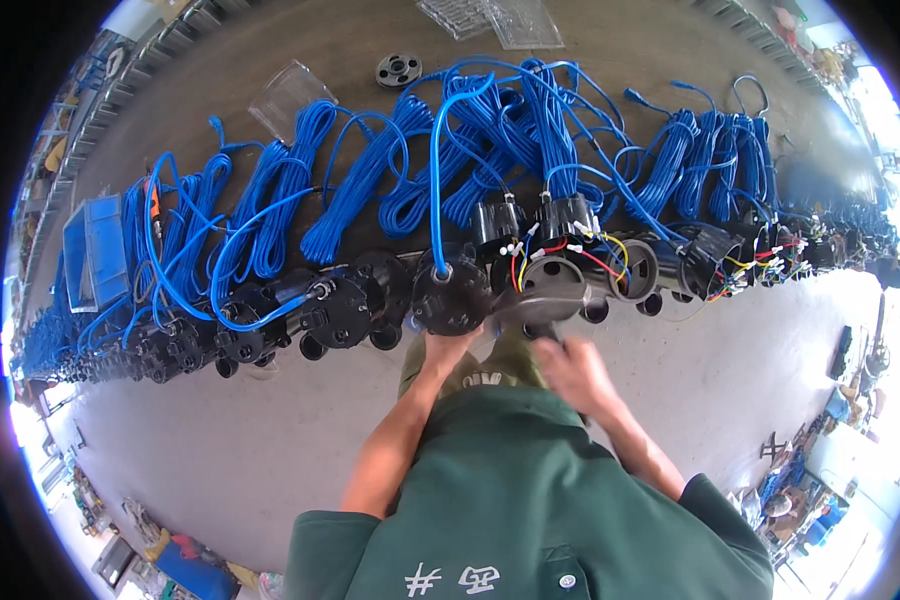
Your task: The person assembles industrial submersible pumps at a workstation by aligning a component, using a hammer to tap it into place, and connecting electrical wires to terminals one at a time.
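- Left hand [450, 346]: under the near side of a capped black cylinder [452, 303] and touching it; the fingers are mostly hidden, so I cannot tell how far they are closed.
- Right hand [573, 370]: blurred, curled around the handle of a dark tool [542, 309], whose blurred head lies just right of the capped cylinder; whether they touch, I cannot tell.
- Below and to either side of both hands, grey floor [700, 370] gives open room for the forearms.
- The capped cylinder, directly above the left hand, has a round, dark face with a pale metal fitting; a blue cable [436, 170] rises from it and arches right.
- Tight room sideways: dark cylinders [335, 312] stand close on its left; open-ended ones [632, 270] with coloured wires sit right of the tool. This row hides the bench's near edge.
- Beyond the grip, blue cable coils [360, 195] fill a band.
- Farther still, brown bench top [345, 55] shows around a black disc [399, 70] and clear plastic trays [290, 100].
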The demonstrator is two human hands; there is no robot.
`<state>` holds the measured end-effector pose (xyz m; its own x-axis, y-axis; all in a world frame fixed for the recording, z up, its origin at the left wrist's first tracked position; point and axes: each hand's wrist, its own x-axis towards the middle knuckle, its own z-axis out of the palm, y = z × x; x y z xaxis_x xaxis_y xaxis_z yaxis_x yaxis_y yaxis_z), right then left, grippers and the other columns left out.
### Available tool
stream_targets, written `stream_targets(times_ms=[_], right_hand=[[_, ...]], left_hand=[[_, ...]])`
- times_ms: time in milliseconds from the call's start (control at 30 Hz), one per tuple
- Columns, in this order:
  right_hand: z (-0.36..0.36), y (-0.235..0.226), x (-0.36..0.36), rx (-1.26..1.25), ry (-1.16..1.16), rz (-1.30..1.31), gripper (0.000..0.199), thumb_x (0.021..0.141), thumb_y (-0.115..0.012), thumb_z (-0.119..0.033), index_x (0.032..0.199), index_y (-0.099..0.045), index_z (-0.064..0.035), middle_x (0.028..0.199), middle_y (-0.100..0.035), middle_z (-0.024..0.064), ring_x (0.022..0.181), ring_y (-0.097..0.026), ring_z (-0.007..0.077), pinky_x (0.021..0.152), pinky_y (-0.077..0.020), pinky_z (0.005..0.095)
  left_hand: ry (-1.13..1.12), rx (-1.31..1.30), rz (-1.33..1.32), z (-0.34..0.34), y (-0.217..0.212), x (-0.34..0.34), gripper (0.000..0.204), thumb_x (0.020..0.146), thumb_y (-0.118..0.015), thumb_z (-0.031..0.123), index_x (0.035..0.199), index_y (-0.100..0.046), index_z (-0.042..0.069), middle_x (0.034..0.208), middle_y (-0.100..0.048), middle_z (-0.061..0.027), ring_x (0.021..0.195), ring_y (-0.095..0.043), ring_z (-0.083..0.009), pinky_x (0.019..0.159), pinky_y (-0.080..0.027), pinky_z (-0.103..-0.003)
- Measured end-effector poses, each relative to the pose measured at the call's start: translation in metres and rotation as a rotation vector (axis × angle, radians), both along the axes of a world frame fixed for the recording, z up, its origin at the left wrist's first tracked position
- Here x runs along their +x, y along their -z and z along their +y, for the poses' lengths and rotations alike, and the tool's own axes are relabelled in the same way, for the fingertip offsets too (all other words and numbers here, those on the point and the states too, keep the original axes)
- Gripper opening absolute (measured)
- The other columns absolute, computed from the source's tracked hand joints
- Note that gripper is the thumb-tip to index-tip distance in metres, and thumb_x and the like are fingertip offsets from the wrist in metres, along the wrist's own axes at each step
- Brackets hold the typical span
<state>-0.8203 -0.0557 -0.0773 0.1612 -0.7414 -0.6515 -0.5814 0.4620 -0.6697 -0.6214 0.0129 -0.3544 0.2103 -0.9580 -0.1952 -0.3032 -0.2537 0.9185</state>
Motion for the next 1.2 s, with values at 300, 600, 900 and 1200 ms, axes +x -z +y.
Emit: stream_targets(times_ms=[300, 600, 900, 1200], right_hand=[[0.001, -0.029, -0.042, 0.184, 0.284, -0.451, 0.039, 0.108, -0.057, -0.038, 0.084, -0.048, -0.009, 0.066, -0.046, -0.0065, 0.053, -0.04, 0.0025, 0.046, -0.032, 0.0235], [0.007, -0.022, -0.039, 0.1, 0.133, -0.315, 0.047, 0.105, -0.059, -0.047, 0.086, -0.053, -0.0052, 0.067, -0.052, -0.0029, 0.061, -0.047, 0.0051, 0.053, -0.0381, 0.0263], [0.013, 0.002, -0.014, 0.283, 0.093, -0.247, 0.041, 0.106, -0.056, -0.04, 0.085, -0.057, -0.0044, 0.071, -0.054, -0.0018, 0.063, -0.049, 0.0069, 0.055, -0.0414, 0.0279], [-0.012, -0.041, -0.035, -0.127, 0.321, -0.524, 0.043, 0.112, -0.043, -0.039, 0.086, -0.048, -0.0061, 0.06, -0.042, -0.0032, 0.048, -0.036, 0.0055, 0.044, -0.0315, 0.0244]], left_hand=[[-0.169, 0.104, 0.317, -0.008, -0.024, -0.002, 0.04, 0.078, -0.089, 0.011, 0.112, -0.068, 0.004, 0.087, -0.068, -0.002, 0.067, -0.06, -0.0111, 0.061, -0.051, -0.028], [-0.049, 0.252, 0.193, 0.008, 0.01, -0.006, 0.077, 0.083, -0.08, 0.041, 0.147, -0.051, 0.007, 0.146, -0.06, -0.0063, 0.135, -0.054, -0.025, 0.113, -0.04, -0.041], [-0.227, 0.171, 0.244, -0.005, -0.03, -0.009, 0.055, 0.076, -0.085, -0.001, 0.127, -0.063, 0.0, 0.117, -0.067, -0.0034, 0.105, -0.061, -0.0179, 0.094, -0.051, -0.034], [-0.208, 0.001, 0.184, -0.001, -0.02, -0.007, 0.042, 0.08, -0.087, 0.007, 0.115, -0.065, 0.004, 0.095, -0.065, 0.0005, 0.074, -0.057, -0.0094, 0.064, -0.05, -0.027]])
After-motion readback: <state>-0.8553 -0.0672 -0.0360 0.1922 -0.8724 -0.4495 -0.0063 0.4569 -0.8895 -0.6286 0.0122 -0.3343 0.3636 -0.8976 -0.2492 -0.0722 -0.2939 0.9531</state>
